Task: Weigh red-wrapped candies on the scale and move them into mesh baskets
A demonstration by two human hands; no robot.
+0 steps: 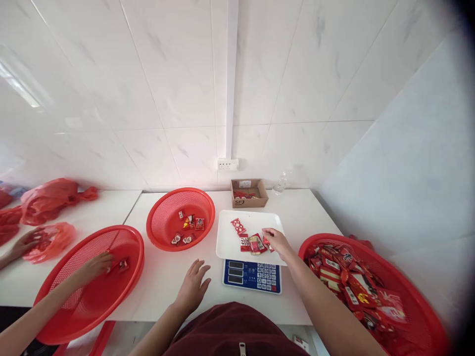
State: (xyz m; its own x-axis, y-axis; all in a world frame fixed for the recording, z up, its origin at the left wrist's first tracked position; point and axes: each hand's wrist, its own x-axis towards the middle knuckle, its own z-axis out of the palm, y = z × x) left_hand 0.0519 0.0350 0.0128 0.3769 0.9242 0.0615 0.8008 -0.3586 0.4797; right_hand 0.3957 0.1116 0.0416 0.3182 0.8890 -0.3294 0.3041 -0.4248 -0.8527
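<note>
The white table is shared by an electronic scale, a red basket, a cardboard box and a clear bottle; red plastic bags are laid farther left.

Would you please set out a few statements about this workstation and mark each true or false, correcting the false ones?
1. The right hand is at the packets on the white tray. True.
2. The left hand is gripping a red packet. False: the left hand is open, with no packet visible in it.
3. The cardboard box is sealed shut. False: the cardboard box is open, with red packets inside.
4. The far-right basket holds a heap of packets. True.
5. The scale panel is red. False: the scale panel is blue.
</note>
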